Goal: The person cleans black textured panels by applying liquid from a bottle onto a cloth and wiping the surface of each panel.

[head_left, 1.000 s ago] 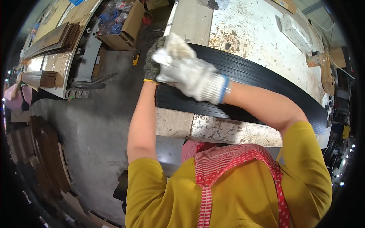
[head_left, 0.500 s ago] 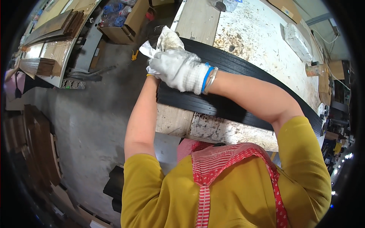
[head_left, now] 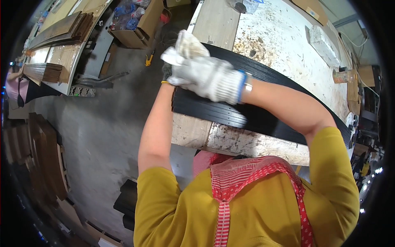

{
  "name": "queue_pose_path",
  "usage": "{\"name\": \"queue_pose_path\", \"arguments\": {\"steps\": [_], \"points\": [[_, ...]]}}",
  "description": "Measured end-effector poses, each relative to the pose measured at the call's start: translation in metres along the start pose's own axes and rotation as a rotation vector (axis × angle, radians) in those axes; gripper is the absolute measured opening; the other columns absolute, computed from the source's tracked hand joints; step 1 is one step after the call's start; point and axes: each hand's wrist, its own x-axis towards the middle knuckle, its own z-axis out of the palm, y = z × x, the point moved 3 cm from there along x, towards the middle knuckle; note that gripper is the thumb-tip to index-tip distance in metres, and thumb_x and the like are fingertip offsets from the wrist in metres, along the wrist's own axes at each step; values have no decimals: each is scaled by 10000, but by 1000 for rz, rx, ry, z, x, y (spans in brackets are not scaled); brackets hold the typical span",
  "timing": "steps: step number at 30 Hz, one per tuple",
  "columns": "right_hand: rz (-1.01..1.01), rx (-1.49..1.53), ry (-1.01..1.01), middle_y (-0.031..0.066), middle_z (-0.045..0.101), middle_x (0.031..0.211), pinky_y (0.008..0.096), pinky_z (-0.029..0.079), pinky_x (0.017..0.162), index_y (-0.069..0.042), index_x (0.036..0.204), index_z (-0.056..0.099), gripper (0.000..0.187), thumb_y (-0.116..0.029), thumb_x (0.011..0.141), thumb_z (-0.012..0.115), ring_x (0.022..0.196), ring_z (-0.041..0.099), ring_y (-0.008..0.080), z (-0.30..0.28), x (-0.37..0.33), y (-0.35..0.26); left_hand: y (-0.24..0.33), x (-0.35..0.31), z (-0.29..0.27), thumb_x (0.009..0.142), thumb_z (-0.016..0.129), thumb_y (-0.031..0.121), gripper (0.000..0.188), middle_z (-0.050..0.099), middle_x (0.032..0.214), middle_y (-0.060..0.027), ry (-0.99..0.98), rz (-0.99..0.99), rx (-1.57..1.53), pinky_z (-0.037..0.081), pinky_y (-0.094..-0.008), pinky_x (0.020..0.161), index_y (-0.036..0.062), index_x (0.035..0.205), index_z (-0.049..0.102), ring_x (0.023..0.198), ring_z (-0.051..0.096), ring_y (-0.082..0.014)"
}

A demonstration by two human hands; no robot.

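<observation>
Right hand: your right hand (head_left: 207, 78), in a white knit work glove with a blue cuff, reaches across your body to the left end of the black strips; its grip is curled closed around a crumpled white cloth (head_left: 187, 46), which sticks out past the knuckles.
Left hand: your left hand (head_left: 166, 74) is almost wholly hidden behind the gloved right hand; only a dark glove edge and a yellow cuff at the wrist show. You cannot tell how far its grip is open or what it has hold of, though it sits right at the near end of the strips.
Black strips: a stack of long, thin, glossy black strips (head_left: 247, 111) lies flat along the counter, running from under your hands away to your right, its near end at the counter's left edge, under your right hand.
Counter: the paint-spattered, worn white counter (head_left: 279, 37) carries the strips; its front edge shows raw wood and chipped paint just above your chest.
On the counter beyond: a pale wrapped block (head_left: 323, 41) and a small brown cup-like thing (head_left: 340, 76) sit well apart from your hands, toward the far right.
Floor to your left: grey concrete floor (head_left: 94, 131), with an open cardboard box of bottles (head_left: 135, 20) and dark wooden boards (head_left: 61, 31) stacked farther off.
Clothing: a yellow shirt and a red-and-white striped apron (head_left: 238, 181) fill the lower part of the view.
</observation>
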Motion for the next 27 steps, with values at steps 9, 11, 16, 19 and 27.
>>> {"name": "queue_pose_path", "arguments": {"steps": [9,11,16,19,27], "points": [[-12,36,262,146,676,830,402,560,658,-67,973,671,210,-266,929,620,727,691,308,-11,-6,-9,-20,-3,-10,1012,447,203,342,638,1264,-140,18,-30,-93,454,-356,1014,59,1263,630,1165,606,-291],[35,160,348,141,678,852,385,564,653,-82,1090,666,317,-362,944,634,719,689,302,-26,-39,10,15,1,-17,1010,451,203,342,638,1265,-140,75,54,1,454,-356,1014,59,1264,628,1165,606,-293],[48,-58,320,168,656,778,402,553,601,-26,1012,634,187,-179,912,599,719,695,277,2,-74,22,98,12,11,998,413,98,346,642,1255,-142,35,409,393,475,-364,977,80,1286,603,1123,630,-264],[87,37,319,157,650,765,460,538,709,-55,867,657,226,-229,933,528,777,673,332,-13,3,-9,25,7,-6,999,416,152,359,629,1262,-123,-52,-51,-41,449,-365,1008,66,1308,576,1135,604,-234],[305,145,461,143,649,879,399,560,721,-123,1004,634,186,-297,950,595,818,683,276,-21,-198,33,95,25,-32,1065,352,469,568,579,1350,-65,-219,-470,-208,347,-352,1111,34,1364,559,1252,513,-212]]}}
